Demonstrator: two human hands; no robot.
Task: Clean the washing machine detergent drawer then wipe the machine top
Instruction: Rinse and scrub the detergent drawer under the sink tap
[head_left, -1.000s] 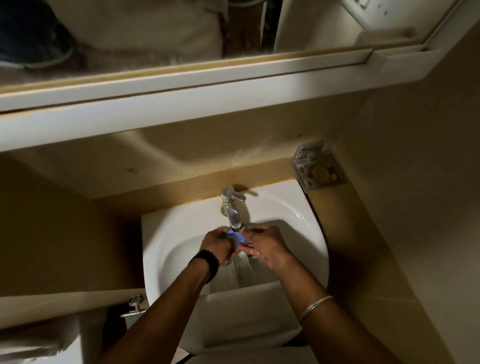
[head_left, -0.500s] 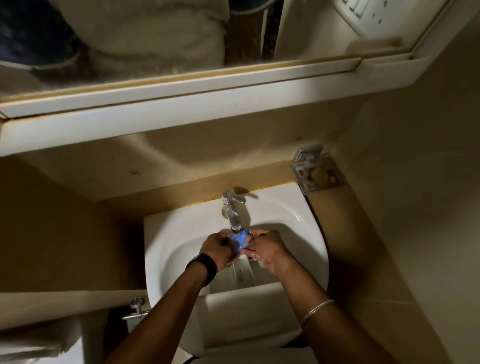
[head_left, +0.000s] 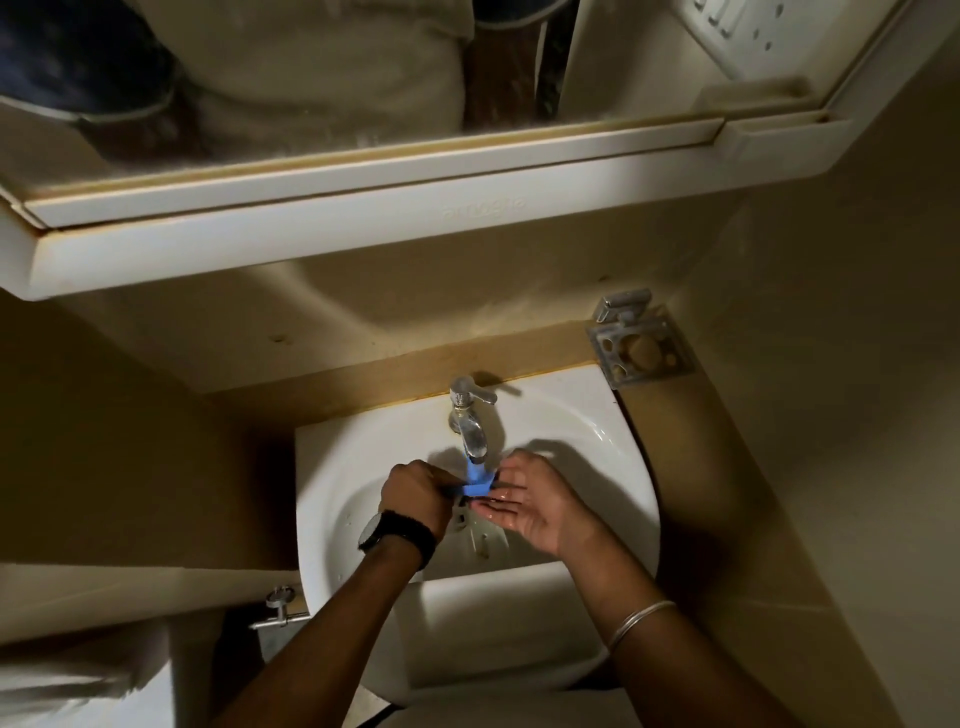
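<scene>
A small blue plastic piece (head_left: 477, 480) sits right under the spout of the chrome tap (head_left: 467, 421), over the white sink (head_left: 322, 467). My left hand (head_left: 415, 499), with a black watch on the wrist, grips the piece from the left. My right hand (head_left: 530, 504) lies palm up beside it, wet, with its fingers straight and its fingertips by the piece. Below both hands a white slotted drawer part (head_left: 483, 545) lies in the basin, partly hidden by my hands.
A white mirror cabinet ledge (head_left: 363, 244) juts out above the sink. A metal toothbrush holder (head_left: 641, 348) hangs on the wall at the right. A chrome valve (head_left: 280, 608) sits low on the left, near a white object (head_left: 78, 675). Beige walls close in on both sides.
My right hand has let go of the blue piece and opened, palm up. The left hand still holds the piece under the tap.
</scene>
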